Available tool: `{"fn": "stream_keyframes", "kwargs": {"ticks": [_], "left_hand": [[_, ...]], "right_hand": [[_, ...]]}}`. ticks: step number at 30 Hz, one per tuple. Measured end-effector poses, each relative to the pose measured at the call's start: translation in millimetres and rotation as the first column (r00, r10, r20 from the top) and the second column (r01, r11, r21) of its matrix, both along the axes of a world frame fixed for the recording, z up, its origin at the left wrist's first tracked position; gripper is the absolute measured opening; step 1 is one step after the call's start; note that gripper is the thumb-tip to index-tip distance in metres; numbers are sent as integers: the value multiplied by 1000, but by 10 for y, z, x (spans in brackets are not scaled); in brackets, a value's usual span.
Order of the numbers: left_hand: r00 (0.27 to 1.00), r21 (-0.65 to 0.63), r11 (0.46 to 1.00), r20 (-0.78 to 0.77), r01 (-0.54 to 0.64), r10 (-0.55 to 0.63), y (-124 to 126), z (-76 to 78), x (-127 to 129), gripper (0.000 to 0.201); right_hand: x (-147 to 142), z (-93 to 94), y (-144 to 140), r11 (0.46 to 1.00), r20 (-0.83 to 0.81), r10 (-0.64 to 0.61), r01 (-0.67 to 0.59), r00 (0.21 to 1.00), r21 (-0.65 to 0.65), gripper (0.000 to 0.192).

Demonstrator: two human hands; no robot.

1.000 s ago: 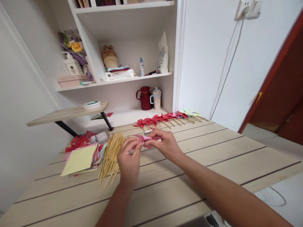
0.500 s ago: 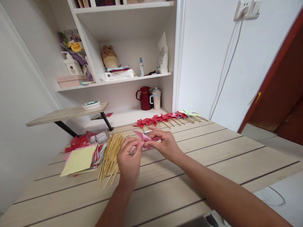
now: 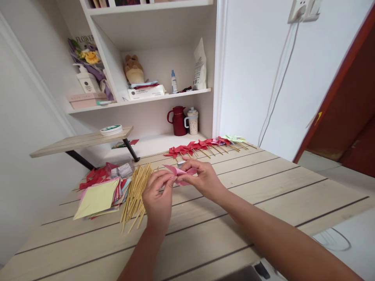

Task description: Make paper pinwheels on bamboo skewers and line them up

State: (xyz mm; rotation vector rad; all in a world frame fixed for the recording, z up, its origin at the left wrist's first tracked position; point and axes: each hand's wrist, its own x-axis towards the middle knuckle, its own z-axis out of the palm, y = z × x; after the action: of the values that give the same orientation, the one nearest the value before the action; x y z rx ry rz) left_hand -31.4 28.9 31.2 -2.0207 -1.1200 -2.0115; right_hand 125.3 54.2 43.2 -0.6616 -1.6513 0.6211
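Between my two hands, above the middle of the table, is a pink paper pinwheel (image 3: 179, 171) with its points folded inward. My left hand (image 3: 158, 193) pinches its left side near the centre with thumb and forefinger. On the other side my right hand (image 3: 202, 177) grips it between thumb and fingers; part of the paper is hidden behind these fingers. Just left of my left hand lies a heap of thin wooden sticks (image 3: 135, 195). Beside the sticks rests a stack of coloured paper squares (image 3: 96, 199), pale yellow on top.
Finished pinwheels on sticks (image 3: 202, 145), mostly red, lie in a row along the table's back edge. Red paper pieces (image 3: 95, 176) sit by a clear plastic bag (image 3: 123, 170) under a small raised shelf (image 3: 79, 141). A dark red jug (image 3: 178, 121) and a cup (image 3: 192, 121) stand behind.
The pink paper's upright left point has dipped lower, and my left hand's fingers have shifted slightly left. My right hand keeps its grip. The whole view has shifted a little.
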Motion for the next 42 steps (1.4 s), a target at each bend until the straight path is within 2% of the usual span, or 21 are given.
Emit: {"fn": "stream_keyframes", "kwargs": {"ticks": [8,13,20,27,35,38,42], "left_hand": [[1000,19,1000,-18,1,-1,-17,-2,9,9],[997,-34,999,70,42,-39,-31,-3,63,8],[994,-48,999,108,20,-15,-42,10,78,6],[990,-81,997,144,20,-8,-50,18,88,7],[986,-114,993,165,39,-20,-52,3,86,7],[988,-101,994,150,38,-23,-51,4,80,8],[989,-92,994,139,53,-40,-43,9,72,10]], "right_hand": [[-19,1,-59,996,21,-59,58,998,72,20],[-7,-30,4,999,-23,-42,42,999,-30,25],[-35,-6,-36,993,-61,22,-29,998,-117,26],[-30,2,-46,992,-55,32,-38,998,-123,21],[-47,12,-35,974,-131,104,-127,986,-185,19],[-51,35,-42,975,-142,67,-95,988,-202,21],[-43,60,-65,988,-107,8,-25,994,-154,18]]}}
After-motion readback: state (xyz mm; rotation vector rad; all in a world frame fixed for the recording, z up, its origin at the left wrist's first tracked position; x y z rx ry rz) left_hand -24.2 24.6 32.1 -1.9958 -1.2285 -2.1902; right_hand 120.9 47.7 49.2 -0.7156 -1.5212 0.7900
